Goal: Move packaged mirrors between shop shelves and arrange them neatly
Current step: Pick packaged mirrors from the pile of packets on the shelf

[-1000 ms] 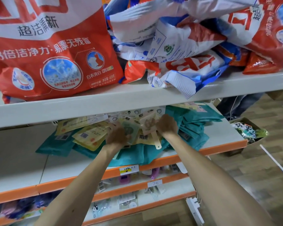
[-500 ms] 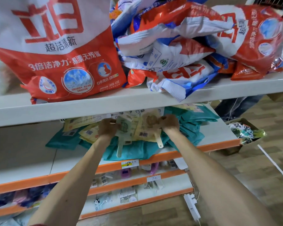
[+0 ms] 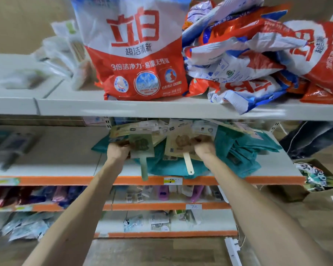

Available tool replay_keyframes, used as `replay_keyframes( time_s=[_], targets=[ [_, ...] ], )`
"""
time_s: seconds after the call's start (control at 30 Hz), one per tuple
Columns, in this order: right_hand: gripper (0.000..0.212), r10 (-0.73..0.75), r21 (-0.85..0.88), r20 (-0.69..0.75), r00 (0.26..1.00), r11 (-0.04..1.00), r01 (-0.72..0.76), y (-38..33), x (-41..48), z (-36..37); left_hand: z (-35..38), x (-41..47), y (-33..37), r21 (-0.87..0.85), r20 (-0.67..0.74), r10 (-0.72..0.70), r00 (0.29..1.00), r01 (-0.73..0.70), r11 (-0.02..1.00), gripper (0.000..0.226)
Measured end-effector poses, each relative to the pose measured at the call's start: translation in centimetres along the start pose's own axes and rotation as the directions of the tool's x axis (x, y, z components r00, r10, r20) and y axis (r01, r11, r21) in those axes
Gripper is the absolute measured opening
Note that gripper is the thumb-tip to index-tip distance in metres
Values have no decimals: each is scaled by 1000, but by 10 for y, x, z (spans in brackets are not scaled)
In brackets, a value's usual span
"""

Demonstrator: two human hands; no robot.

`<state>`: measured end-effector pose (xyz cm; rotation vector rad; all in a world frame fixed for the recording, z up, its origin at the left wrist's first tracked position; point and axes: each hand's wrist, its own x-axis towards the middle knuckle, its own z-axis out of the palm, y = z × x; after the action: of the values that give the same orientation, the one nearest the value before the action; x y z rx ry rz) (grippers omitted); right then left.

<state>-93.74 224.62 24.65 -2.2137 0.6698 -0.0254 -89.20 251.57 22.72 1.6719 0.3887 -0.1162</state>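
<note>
Roughly midway, judging by the heap. Far left on the middle shelf, only blurred dark packs, not identifiable. Holding a green-handled packaged mirror in the left hand, fingers curled round its edge, handle hanging past the orange lip. Behind and between the hands, a loose fan of mirror packets lying on teal packs, not squared. Pinching a beige-handled packaged mirror in the right hand, raised off the pile. Two lifted, neither placed yet. Straightening the rest left to do, probably most of the job. Far right, a cardboard box of goods on the floor.
</note>
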Motion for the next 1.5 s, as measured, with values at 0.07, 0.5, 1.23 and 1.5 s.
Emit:
replay_keyframes(
  time_s=[0.07,0.5,1.23,1.5],
  targets=[
    [31,-2,18,31,1000,1000,2,-21,-14,17,-33,-5,0,-16,-35,27,999,-27,999,16],
    [21,-272,127,205,940,960,250,-192,-183,226,-355,-70,-51,-141,-260,-17,965,-20,990,6],
    [18,-329,215,245,912,936,279,-359,-216,433,-576,52,-49,-115,-333,19,943,-61,992,5],
    [22,-269,164,183,945,957,241,-402,-162,483,-614,129,-30,-62,-235,-23,972,8,998,13]
  ],
)
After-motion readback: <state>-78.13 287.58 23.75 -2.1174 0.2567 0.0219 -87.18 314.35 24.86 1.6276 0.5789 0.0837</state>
